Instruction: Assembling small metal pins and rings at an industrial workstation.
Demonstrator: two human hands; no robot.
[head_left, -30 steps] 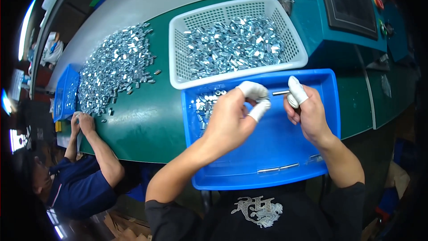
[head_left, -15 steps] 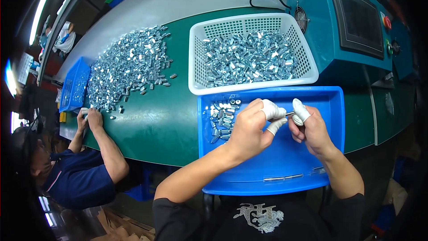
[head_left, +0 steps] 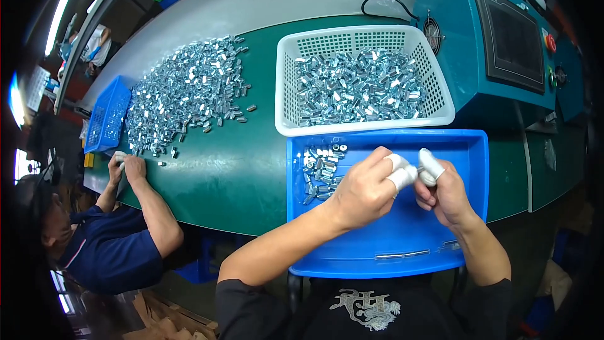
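My left hand (head_left: 372, 184) and my right hand (head_left: 448, 187) meet fingertip to fingertip above a blue plastic tray (head_left: 434, 230). White finger covers wrap the thumb and some fingers of each. Both hands are closed in a pinch, and the covered fingertips hide whatever small part is between them. Left of my left hand, in the tray, lie several shiny hex metal pieces (head_left: 324, 173), like long coupling nuts. Along the tray's near wall runs a thin shiny strip (head_left: 402, 255).
Beyond the tray stands a white perforated basket (head_left: 286, 104) heaped with similar metal pieces. A large pile (head_left: 189, 88) of them covers the table's left part, beside a blue basket (head_left: 104, 119) and a co-worker's hands (head_left: 126, 164). A teal machine (head_left: 450, 69) with a screen borders the right.
My fingertips have come together, covering a thin metal rod that showed between my hands before. My left wrist has turned slightly. The whole view has shifted a little.
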